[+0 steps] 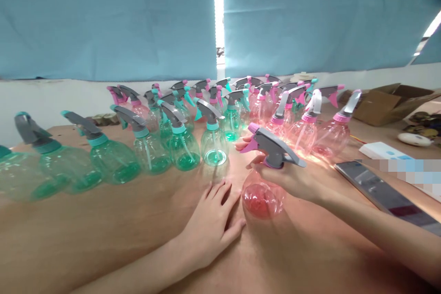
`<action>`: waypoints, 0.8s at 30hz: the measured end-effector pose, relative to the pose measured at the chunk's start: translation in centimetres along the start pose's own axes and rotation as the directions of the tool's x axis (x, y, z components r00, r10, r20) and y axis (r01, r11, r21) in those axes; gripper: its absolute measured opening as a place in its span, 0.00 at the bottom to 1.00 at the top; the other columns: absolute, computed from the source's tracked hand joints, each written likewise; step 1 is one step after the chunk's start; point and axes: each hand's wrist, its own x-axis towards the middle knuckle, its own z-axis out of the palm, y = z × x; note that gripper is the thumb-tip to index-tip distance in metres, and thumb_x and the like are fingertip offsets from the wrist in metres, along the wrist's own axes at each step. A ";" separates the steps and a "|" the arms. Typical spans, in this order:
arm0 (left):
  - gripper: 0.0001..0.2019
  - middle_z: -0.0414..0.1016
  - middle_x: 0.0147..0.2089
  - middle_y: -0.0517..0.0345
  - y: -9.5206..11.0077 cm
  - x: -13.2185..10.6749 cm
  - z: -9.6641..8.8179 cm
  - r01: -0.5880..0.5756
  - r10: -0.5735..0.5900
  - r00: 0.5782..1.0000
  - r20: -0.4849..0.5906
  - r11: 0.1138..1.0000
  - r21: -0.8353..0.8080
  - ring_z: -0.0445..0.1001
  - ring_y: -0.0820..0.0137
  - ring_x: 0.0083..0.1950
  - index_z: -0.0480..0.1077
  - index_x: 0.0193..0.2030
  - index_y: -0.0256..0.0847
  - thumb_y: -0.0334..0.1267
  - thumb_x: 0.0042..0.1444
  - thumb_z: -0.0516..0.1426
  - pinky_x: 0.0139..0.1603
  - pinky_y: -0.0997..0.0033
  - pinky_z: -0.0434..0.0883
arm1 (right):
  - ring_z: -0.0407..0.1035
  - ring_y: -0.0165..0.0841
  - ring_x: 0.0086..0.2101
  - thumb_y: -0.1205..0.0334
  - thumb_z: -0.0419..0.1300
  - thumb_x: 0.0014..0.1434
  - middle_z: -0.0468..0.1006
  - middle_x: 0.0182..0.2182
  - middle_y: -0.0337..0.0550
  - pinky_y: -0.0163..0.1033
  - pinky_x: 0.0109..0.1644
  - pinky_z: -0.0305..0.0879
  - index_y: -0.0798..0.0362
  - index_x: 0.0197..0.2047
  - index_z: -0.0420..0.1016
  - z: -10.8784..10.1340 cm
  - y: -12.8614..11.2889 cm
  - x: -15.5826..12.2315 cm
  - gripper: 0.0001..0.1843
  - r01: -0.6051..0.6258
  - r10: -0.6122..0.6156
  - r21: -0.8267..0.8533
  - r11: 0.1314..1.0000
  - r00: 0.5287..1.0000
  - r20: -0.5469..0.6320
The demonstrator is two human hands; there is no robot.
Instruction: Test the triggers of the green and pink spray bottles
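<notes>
A pink spray bottle (263, 198) with a grey and pink trigger head stands on the brown table (86, 234) in front of me. My right hand (285, 177) is wrapped around its neck, just under the trigger head. My left hand (211, 225) lies flat on the table with fingers spread, just left of the bottle's base, holding nothing.
Several green spray bottles (113, 158) stand in rows to the left and several pink spray bottles (330, 133) behind and to the right. A phone (382, 190) and a white box (382, 150) lie at right, near a cardboard box (386, 103). Blue curtains hang behind.
</notes>
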 end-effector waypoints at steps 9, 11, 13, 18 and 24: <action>0.24 0.61 0.67 0.41 -0.1 0.1 0.0 0.001 -0.001 1.000 0.011 1.000 0.016 0.58 0.50 0.68 0.62 0.64 0.40 0.45 0.64 0.53 0.66 0.41 0.58 | 0.74 0.37 0.33 0.69 0.55 0.50 0.78 0.30 0.37 0.48 0.45 0.72 0.45 0.50 0.73 -0.1 0.3 0.0 0.24 -0.026 0.026 0.021 0.999 1.000 -0.008; 0.23 0.61 0.67 0.42 -0.1 0.1 -0.1 0.001 -0.001 1.000 0.009 1.000 0.015 0.58 0.50 0.68 0.62 0.64 0.40 0.45 0.64 0.53 0.66 0.42 0.58 | 0.74 0.39 0.35 0.69 0.55 0.50 0.76 0.26 0.36 0.50 0.46 0.72 0.45 0.51 0.72 -0.1 0.1 -0.1 0.24 -0.052 0.052 -0.002 0.999 0.999 -0.003; 0.24 0.62 0.67 0.42 0.0 0.1 -0.1 0.001 -0.001 1.000 0.004 1.000 0.010 0.58 0.50 0.68 0.62 0.64 0.40 0.45 0.64 0.54 0.66 0.42 0.58 | 0.75 0.40 0.35 0.68 0.56 0.50 0.76 0.25 0.36 0.50 0.46 0.72 0.45 0.52 0.72 -0.2 0.0 -0.1 0.25 -0.069 0.069 -0.015 0.997 0.998 -0.009; 0.24 0.62 0.67 0.42 0.1 0.1 -0.1 0.003 -0.003 1.000 0.008 1.000 -0.004 0.58 0.50 0.68 0.61 0.65 0.40 0.44 0.64 0.54 0.66 0.42 0.58 | 0.75 0.41 0.36 0.68 0.56 0.49 0.75 0.26 0.36 0.51 0.45 0.72 0.44 0.52 0.72 -0.3 0.3 -0.2 0.25 -0.085 0.085 -0.011 0.996 0.996 -0.018; 0.24 0.62 0.67 0.42 0.0 0.0 0.0 0.008 -0.008 1.000 0.007 1.000 -0.012 0.58 0.50 0.68 0.62 0.64 0.39 0.45 0.64 0.54 0.66 0.41 0.58 | 0.75 0.41 0.41 0.68 0.54 0.48 0.77 0.32 0.39 0.49 0.45 0.72 0.43 0.53 0.71 -0.2 0.0 -0.2 0.28 -0.078 0.078 0.011 0.997 0.997 -0.013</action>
